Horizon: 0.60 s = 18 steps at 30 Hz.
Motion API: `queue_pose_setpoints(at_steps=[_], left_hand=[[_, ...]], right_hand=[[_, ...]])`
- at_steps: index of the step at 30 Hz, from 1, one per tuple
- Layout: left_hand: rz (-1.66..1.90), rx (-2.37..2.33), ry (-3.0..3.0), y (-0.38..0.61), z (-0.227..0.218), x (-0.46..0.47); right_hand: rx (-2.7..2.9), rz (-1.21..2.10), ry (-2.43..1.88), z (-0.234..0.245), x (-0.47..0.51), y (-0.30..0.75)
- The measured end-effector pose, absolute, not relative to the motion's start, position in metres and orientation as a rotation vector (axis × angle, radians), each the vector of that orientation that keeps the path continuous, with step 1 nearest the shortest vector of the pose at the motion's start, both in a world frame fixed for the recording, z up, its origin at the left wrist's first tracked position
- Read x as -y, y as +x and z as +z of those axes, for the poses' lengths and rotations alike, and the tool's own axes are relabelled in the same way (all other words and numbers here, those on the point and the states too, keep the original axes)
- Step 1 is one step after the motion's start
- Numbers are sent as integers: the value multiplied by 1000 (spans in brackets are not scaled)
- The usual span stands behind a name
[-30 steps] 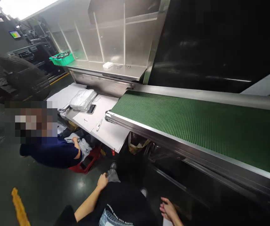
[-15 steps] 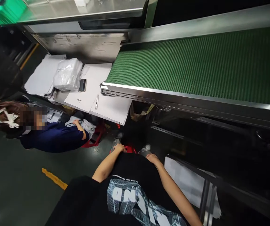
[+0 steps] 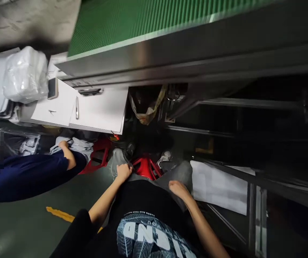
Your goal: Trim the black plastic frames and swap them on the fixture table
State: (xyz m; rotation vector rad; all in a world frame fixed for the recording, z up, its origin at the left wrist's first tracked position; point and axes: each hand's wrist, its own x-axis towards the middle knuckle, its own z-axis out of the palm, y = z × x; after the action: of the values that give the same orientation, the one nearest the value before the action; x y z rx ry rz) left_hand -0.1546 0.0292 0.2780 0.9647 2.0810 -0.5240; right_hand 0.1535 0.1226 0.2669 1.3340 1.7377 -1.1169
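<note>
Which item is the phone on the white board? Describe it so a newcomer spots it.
Start at the green conveyor belt; left of its end lies a white board. The phone lies flat there beside the white plastic bundle, the only dark slab; the pen nearby is thin.

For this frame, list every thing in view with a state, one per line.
left hand: empty, resting on the left thigh
right hand: empty, resting on the right thigh
red stool: upright, between the knees
phone: lying flat on the white table
pen: lying flat
white bag: full, closed
</note>
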Motion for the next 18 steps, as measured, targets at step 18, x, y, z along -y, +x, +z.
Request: queue_pose_setpoints(at_steps=[18], left_hand=[[-163, -2653, 918, -187, 167, 4]], right_hand=[[-2179, -1384, 1871, 173, -41, 131]])
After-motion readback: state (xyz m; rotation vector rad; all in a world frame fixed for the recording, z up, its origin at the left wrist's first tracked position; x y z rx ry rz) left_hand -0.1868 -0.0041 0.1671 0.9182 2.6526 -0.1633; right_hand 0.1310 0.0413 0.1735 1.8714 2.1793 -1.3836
